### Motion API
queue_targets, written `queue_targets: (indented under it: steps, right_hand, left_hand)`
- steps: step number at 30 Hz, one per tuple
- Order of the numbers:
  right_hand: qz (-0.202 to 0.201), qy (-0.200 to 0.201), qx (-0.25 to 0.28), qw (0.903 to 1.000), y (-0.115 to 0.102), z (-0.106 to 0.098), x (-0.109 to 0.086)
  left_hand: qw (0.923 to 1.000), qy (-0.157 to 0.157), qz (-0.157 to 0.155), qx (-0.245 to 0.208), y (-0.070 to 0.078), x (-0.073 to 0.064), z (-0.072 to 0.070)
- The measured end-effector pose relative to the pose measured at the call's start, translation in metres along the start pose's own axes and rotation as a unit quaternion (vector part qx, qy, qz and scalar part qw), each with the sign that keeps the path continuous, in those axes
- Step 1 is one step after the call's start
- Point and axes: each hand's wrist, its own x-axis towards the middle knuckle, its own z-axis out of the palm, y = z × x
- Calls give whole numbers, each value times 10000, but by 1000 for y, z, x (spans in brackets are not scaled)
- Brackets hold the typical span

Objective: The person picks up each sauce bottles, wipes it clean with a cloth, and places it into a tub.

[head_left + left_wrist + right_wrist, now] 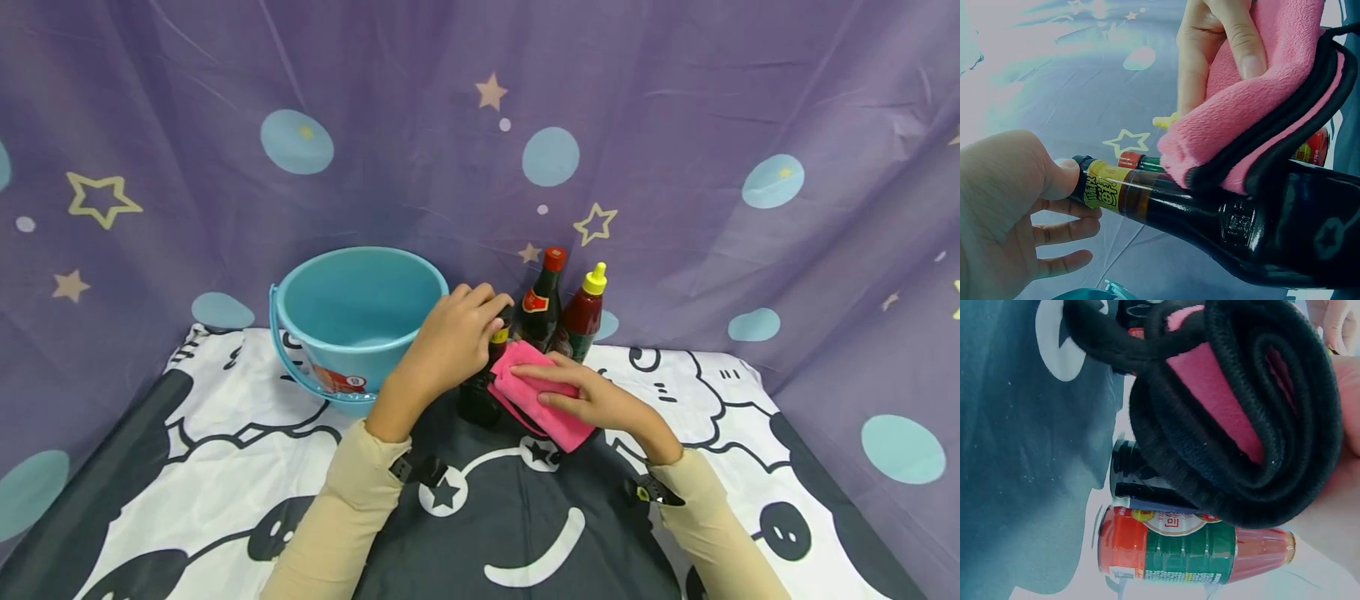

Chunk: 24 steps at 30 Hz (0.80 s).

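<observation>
My left hand (459, 337) pinches the black cap of a dark sauce bottle (1254, 219) with a yellow neck label; the bottle stands upright on the printed cloth. In my right hand (596, 400) is a folded pink towel (536, 392) with black edging, held against the side of that bottle. The left wrist view shows the thumb on the cap (1079, 178) and the other fingers behind it. Behind the towel stand a red-capped dark bottle (543, 304) and a red sauce bottle (583, 312) with a yellow nozzle cap, their lower parts partly hidden.
A light blue bucket (360, 342) with its handle down stands left of the bottles. Black and white cartoon cloth (247, 467) covers the surface. A purple curtain (660, 167) with stars and dots hangs close behind.
</observation>
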Motion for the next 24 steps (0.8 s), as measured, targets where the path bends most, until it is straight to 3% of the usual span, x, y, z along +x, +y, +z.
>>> queue_targets:
  steps: [4,16,24]
  right_hand:
    - [186,-243,62,9995,0,-2,-1]
    - [203,-731,168,9970,2,-6,-2]
    - [504,-964,286,9937,4,-9,-2]
  left_hand:
    - [10000,-15,-6,-38,-1,0,0]
    - [10000,56,50,31,-2,0,-1]
    - [9998,164,127,60,-2,0,0]
